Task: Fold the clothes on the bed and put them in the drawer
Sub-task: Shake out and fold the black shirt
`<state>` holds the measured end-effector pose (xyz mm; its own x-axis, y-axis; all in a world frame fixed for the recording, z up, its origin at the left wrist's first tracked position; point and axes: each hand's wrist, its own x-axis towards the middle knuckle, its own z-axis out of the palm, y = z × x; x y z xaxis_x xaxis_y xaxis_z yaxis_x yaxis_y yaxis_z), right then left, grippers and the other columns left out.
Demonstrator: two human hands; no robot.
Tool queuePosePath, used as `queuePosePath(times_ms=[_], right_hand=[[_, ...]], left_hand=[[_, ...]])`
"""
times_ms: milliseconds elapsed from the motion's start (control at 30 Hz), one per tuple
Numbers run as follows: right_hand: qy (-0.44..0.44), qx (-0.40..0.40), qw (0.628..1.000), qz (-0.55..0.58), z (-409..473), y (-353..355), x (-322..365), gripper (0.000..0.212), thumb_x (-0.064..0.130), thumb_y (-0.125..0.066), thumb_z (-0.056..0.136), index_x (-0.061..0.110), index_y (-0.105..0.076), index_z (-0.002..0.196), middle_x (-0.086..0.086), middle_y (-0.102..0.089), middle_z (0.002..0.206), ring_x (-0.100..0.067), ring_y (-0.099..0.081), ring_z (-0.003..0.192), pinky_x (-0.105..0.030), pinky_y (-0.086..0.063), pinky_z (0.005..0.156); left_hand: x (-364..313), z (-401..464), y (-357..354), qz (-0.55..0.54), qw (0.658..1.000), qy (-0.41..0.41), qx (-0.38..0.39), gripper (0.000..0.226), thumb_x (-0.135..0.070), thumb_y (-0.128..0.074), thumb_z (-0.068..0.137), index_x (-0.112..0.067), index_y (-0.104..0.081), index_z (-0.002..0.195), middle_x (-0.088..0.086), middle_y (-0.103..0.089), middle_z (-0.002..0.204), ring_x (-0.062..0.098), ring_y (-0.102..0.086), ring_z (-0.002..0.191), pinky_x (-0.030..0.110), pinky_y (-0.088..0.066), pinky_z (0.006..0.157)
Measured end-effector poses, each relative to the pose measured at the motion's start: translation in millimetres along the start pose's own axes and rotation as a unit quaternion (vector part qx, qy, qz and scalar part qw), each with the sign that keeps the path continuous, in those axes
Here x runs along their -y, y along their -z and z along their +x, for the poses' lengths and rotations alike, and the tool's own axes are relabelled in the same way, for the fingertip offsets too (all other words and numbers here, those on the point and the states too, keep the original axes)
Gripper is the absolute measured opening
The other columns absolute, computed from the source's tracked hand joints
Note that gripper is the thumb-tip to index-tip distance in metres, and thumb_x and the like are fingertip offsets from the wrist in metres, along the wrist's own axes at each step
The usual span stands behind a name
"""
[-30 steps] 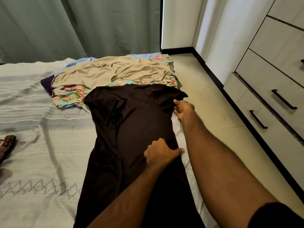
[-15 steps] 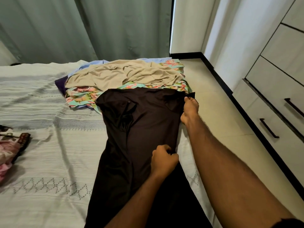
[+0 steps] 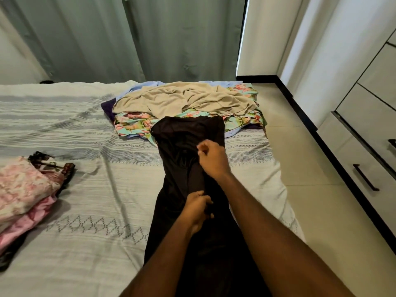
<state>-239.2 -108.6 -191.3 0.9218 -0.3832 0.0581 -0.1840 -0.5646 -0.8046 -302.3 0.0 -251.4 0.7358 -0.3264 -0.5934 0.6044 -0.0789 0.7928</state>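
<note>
Head view: my dark garment (image 3: 182, 144) lies on the bed (image 3: 85, 200), its long axis running straight away from me toward the heap of unfolded clothes (image 3: 188, 101) at its far end. My right hand (image 3: 213, 160) pinches the garment's right edge, carried over its middle; my left hand (image 3: 198, 211), nearer me, grips the same folded edge lower down. Cloth sits directly under both sets of fingers. The drawers (image 3: 368, 168) stand right of the garment
</note>
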Motion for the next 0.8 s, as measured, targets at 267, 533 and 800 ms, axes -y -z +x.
queuePosePath(times_ms=[267, 533, 800], right_hand=[[-0.106, 0.192, 0.956, -0.195, -182, 81, -73, 0.041, 0.069, -0.069, 0.074, 0.033, -0.065, 0.093, 0.011, -0.068, 0.081, -0.01, -0.066, 0.08, -0.033, -0.053, 0.078], [-0.034, 0.186, 0.952, -0.243, -237, 82, -45, 0.044, 0.045, -0.073, 0.079, 0.03, -0.059, 0.118, 0.001, -0.069, 0.109, -0.024, -0.065, 0.101, -0.037, -0.054, 0.08], [0.004, 0.163, 0.896, -0.414, -289, 66, 4, 0.035, 0.028, -0.063, 0.091, 0.018, -0.046, 0.12, -0.01, -0.062, 0.112, -0.035, -0.062, 0.105, -0.041, -0.051, 0.081]], left_hand=[[-11, -14, -6, -0.047, 0.999, 0.019, -0.013, 0.038, 0.014, -0.04, 0.085, -0.02, -0.035, 0.067, 0.001, -0.03, 0.063, 0.012, -0.034, 0.048, 0.021, -0.036, 0.041], [-3, -56, 0, -0.112, 0.993, 0.038, -0.022, 0.015, -0.004, -0.053, 0.085, -0.011, -0.054, 0.072, 0.003, -0.046, 0.061, 0.017, -0.045, 0.054, 0.031, -0.05, 0.06], [20, -96, 2, -0.043, 0.998, 0.026, -0.039, 0.023, 0.01, -0.056, 0.088, -0.005, -0.052, 0.071, 0.003, -0.051, 0.052, 0.007, -0.046, 0.027, 0.027, -0.049, 0.045]])
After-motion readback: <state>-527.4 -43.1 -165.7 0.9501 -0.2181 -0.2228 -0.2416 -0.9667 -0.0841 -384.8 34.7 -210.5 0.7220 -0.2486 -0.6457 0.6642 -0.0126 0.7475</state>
